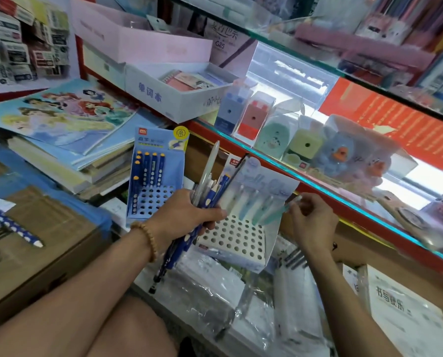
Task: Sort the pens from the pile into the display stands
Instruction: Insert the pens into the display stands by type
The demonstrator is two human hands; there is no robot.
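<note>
Left hand point(187, 212) grips bundle of pens point(210, 181), tips fanning upward, over near-left corner of white stand point(230, 238). Right hand point(312, 217) pinches teal pen point(272, 215), tilted above white stand's right edge. Blue stand point(151, 199) just left, four blue pens point(149, 168) along its back edge.

Teal pen point(272, 215) in right hand point(312, 222): motion-blurred, tip not readable. Left hand point(187, 215) hides mid-shafts of its pen bundle point(210, 186). Upper shelf goods point(385, 27) blurred; boxed labels point(17, 47) too small to read.
</note>
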